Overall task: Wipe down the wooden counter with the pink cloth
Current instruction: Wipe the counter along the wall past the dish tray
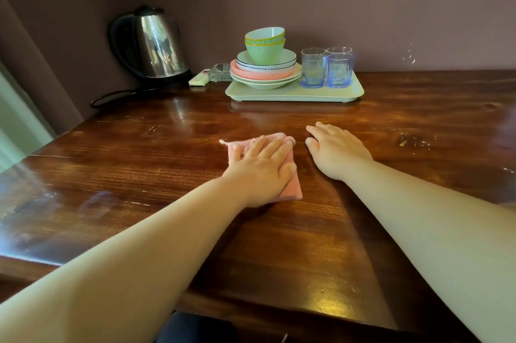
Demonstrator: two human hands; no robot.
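Wooden counter [279, 231] fills the lower two thirds of the frame; surface glossy, with scuffs and pale flecks seen at centre right. Pink cloth [290, 189], folded, is laid flat on the counter just left of frame centre. Left hand [259, 169] is pressed palm-down on the cloth, fingers straight and slightly spread, thumb laid along the cloth's right edge; much of the cloth is covered, with its upper-left corner and lower-right corner left showing. Right hand [335, 150] is rested flat on bare wood just beside the cloth, to its right, not touching it; fingers relaxed and extended, nothing held. Both forearms are stretched in from the bottom edge. At upper centre a pale tray [293, 94] is set against the wall, loaded with stacked plates [265, 74], two green bowls [265, 43] nested on top, and three glasses [326, 67] at its right. A steel kettle [156, 46] is stood at upper left, its cord trailed across the counter.
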